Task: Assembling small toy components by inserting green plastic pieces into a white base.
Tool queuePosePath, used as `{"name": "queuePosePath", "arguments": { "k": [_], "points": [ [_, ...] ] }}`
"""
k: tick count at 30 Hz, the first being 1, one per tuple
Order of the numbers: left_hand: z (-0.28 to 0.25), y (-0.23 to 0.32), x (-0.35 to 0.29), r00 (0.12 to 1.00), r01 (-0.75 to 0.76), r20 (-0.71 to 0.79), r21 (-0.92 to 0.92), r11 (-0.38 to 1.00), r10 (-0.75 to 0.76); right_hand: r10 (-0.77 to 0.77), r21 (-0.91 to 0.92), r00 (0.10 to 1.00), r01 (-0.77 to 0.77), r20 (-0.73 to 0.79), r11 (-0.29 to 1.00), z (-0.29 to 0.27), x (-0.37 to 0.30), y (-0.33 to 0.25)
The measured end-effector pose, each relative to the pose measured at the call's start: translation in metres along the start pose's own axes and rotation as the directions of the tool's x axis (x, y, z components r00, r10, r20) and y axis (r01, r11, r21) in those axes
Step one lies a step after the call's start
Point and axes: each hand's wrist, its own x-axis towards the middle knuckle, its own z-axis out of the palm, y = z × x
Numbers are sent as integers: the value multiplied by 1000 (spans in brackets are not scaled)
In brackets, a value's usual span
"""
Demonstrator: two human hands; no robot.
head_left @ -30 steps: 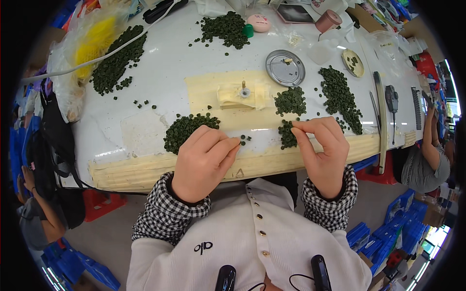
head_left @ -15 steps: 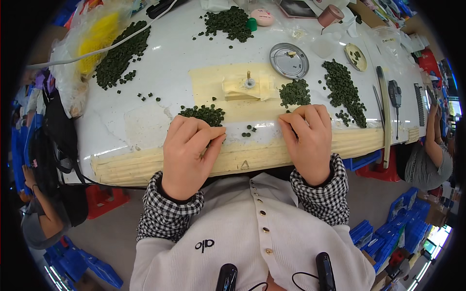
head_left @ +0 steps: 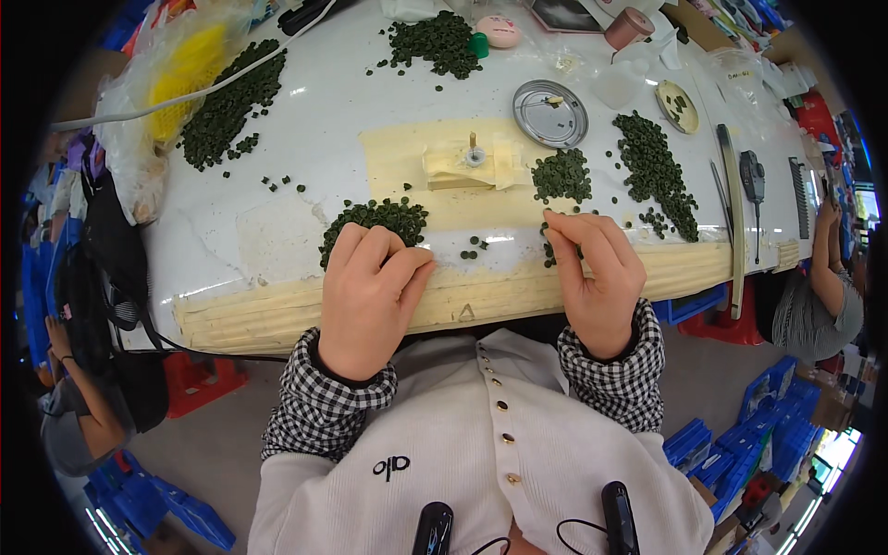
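Note:
My left hand is closed in a pinch at the table's front, beside a heap of small dark green round pieces. Whatever lies between its thumb and forefinger is too small to make out. My right hand has its thumb and forefinger drawn close together, near a smaller patch of green pieces; anything they hold is hidden. A few loose green pieces lie between the hands. Beyond them, a block wrapped in cream tape carries an upright brass-coloured pin.
More green heaps lie at the left, back and right. A round metal lid and cream dish stand right of the block. Cream padding lines the table's front edge. Tweezers lie far right.
My right hand has shifted slightly right and down, showing several green pieces beside its thumb. My left hand has moved a little down and right, uncovering more of its heap.

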Motion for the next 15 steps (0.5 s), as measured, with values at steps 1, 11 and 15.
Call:
{"name": "queuePosePath", "arguments": {
  "k": [1,11,15],
  "points": [
    [0,0,0,1000,0,-3,-5,1000,0,3,14,1000,-3,-2,1000,0,0,0],
    [-2,-1,1,1000,13,-20,-32,999,-13,37,100,999,-36,-4,994,-1,-3,-4],
    [-8,1,4,997,35,-69,-38,999,-38,56,139,998,-58,14,989,1,-3,-6]
  ]
}}
